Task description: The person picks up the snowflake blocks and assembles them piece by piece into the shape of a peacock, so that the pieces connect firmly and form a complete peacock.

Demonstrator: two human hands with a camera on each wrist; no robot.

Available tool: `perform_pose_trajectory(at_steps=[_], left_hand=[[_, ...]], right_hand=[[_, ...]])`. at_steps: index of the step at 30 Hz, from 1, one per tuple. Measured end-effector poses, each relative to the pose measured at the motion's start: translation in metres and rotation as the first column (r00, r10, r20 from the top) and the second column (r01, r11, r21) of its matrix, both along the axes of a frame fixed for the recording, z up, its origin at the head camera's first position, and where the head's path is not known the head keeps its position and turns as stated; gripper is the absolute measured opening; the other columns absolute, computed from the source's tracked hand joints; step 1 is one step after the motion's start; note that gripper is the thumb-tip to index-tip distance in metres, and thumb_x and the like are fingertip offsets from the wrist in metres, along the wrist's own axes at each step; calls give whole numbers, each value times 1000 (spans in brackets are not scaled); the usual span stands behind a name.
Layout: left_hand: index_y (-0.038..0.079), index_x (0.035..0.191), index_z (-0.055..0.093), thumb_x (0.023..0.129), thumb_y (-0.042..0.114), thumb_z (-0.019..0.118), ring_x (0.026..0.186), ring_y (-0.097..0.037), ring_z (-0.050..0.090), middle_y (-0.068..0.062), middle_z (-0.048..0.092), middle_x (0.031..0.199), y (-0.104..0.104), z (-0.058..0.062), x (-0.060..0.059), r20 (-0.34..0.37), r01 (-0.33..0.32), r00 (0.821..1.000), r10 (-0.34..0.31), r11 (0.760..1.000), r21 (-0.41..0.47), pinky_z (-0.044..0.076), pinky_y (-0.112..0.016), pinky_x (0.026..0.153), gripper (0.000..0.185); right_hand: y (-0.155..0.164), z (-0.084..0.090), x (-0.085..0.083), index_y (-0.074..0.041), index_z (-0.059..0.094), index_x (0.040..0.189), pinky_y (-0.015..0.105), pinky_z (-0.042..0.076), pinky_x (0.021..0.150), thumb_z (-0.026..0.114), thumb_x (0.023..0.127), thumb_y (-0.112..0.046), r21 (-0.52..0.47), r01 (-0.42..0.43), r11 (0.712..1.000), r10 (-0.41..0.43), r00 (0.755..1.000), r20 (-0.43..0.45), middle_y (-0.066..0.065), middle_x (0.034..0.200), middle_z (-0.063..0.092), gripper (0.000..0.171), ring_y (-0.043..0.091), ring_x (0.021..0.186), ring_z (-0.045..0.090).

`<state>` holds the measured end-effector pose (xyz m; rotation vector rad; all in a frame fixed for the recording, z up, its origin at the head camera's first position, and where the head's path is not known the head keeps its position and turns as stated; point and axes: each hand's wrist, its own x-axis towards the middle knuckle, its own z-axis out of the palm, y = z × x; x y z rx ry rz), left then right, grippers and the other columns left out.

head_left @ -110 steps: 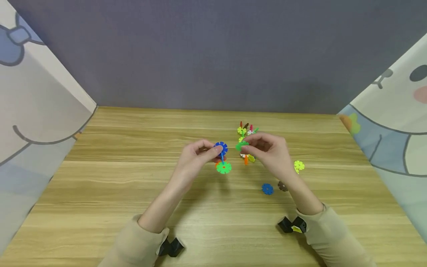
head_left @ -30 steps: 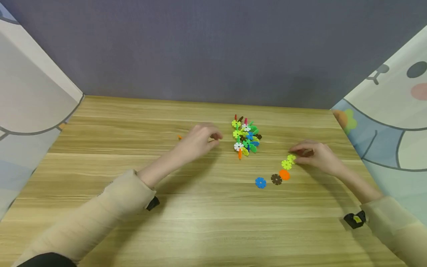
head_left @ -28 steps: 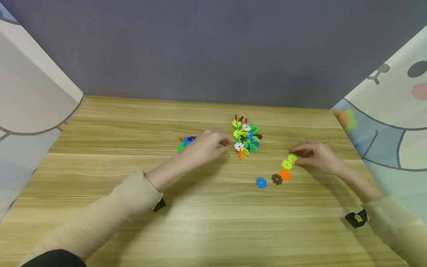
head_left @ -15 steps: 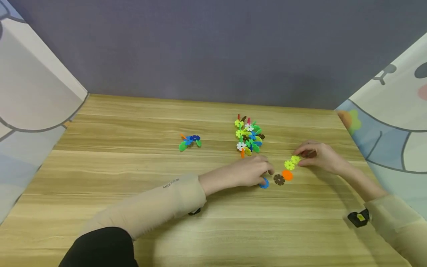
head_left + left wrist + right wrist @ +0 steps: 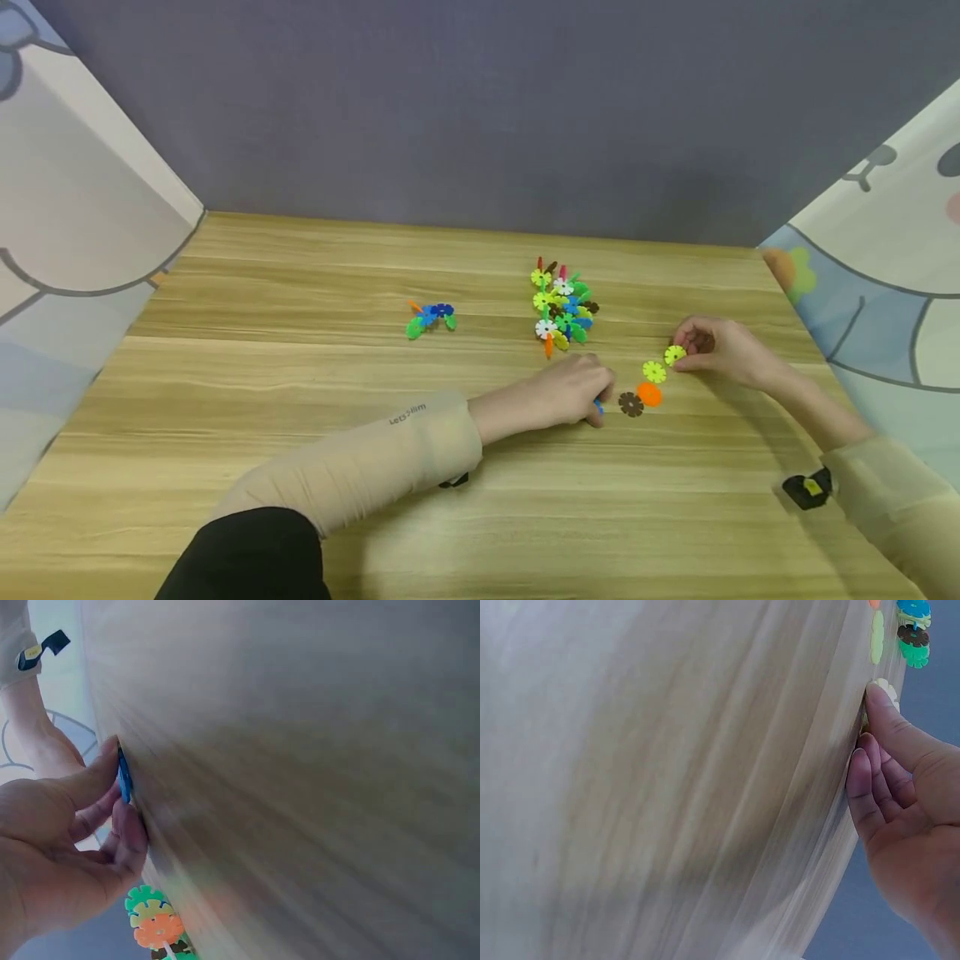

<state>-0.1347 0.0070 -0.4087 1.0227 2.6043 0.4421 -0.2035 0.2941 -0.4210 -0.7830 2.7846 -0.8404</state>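
My left hand (image 5: 573, 390) is down at the table with thumb and fingers around a blue snowflake disc (image 5: 124, 776); in the head view only a sliver of that disc shows. To the right, my right hand (image 5: 716, 348) pinches a yellow snowflake disc (image 5: 675, 356) by its edge, and the disc looks tilted up. Between the hands lie another yellow disc (image 5: 654, 372), an orange disc (image 5: 649, 394) and a brown disc (image 5: 631, 405), flat on the wood. In the right wrist view, the fingertips partly cover the pale yellow disc (image 5: 886, 691).
A large cluster of joined snowflake discs (image 5: 564, 310) stands behind my left hand. Further left sits a smaller joined piece (image 5: 429, 317) in blue, green and orange. A grey panel (image 5: 480, 117) closes off the back of the wooden table (image 5: 262, 375).
The smaller joined piece is now down on the left of the table. My left hand has crossed right to the blue disc and grips it. The right hand has lifted one yellow disc's edge.
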Motion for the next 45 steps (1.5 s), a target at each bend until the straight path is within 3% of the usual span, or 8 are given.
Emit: perform_pose_trajectory(at_steps=[6,10,14,18,24,32,41,45], left_hand=[[13,90,72,84,32,85,79,-6,53,6,64,87,-1,0,2,-11,-13,1000,13,1000,10,43,-13,64,24],[13,85,68,89,25,81,75,-5,53,6,66,84,-8,3,0,44,-27,999,22,994,102,42,-12,60,18],[12,86,68,94,16,75,70,-5,55,4,69,83,-22,10,-6,102,-102,992,79,964,245,45,-11,59,12],[10,95,72,96,13,73,72,-9,62,1,71,86,-43,21,-12,186,-204,972,145,913,354,47,-13,61,3],[13,112,75,98,13,70,91,-24,71,-1,72,100,-74,37,-14,324,-385,913,249,788,480,51,-19,69,15],[11,120,73,96,8,71,89,-31,76,-9,71,105,-100,50,-8,431,-554,832,350,541,633,63,-49,81,24],[11,122,72,98,11,70,91,-29,75,-11,73,107,-116,57,9,459,-567,819,345,358,742,64,-30,82,24],[11,122,73,97,10,71,94,-28,75,-10,74,111,-123,58,14,475,-576,810,344,313,755,64,-32,86,25]], right_hand=[[3,1,1,-8,69,92,15,51,63,85,80,-1,2,32,999,-32,999,-17,0,82,69,21,-2,72,58],[3,5,2,-4,70,97,19,57,63,80,87,-1,-43,62,997,-60,997,45,4,83,71,14,1,71,64],[-5,14,1,3,68,105,26,62,63,73,91,2,-145,96,985,-81,991,106,6,85,71,15,7,71,71],[-21,23,2,6,67,109,26,63,65,71,94,2,-238,97,967,-79,994,81,1,84,73,16,12,72,73],[-57,35,16,4,69,108,29,64,68,73,93,0,-386,148,911,-136,989,58,-8,85,76,16,14,73,75],[-112,39,24,5,69,106,32,64,69,72,93,1,-571,81,817,-80,996,28,-8,86,75,14,19,74,76],[-168,50,41,10,66,107,32,65,69,71,91,7,-740,31,672,13,998,54,-1,87,74,17,15,72,74],[-184,53,48,10,67,106,36,65,69,71,90,10,-765,50,642,-7,998,59,1,86,73,17,15,72,75]])
